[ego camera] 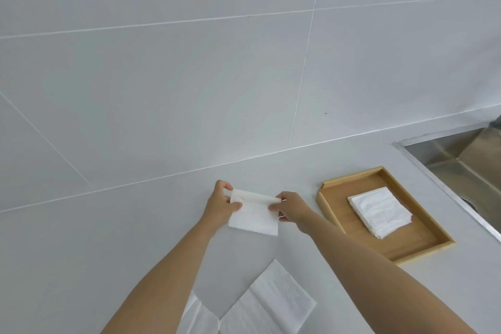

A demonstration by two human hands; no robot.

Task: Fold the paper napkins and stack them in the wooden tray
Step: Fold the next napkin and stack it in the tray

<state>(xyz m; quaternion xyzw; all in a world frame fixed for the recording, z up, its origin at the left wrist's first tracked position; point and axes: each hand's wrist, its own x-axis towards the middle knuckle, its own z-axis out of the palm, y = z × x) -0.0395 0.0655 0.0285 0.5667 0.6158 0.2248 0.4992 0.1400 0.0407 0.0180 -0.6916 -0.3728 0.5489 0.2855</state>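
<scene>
Folded white paper napkins [379, 211] already stacked in the shallow wooden tray [332, 194]; left of it, both hands' fingers [235, 206] pinch another mid-fold, unfolded ones [271, 304] waiting

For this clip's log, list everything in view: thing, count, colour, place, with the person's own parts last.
held napkin: one, white, half folded, pinched between both hands above the counter
stack: one pile of folded napkins, white, inside the tray
flat napkins: at least two, white, unfolded, near edge of counter between the forearms
tray: one, light wood, right of the hands, beside the sink
sink: one, steel, far right, partly cut off
counter: one, pale grey
wall: pale grey tiles, behind counter
left hand: grips the napkin's left edge
right hand: grips its right edge
</scene>
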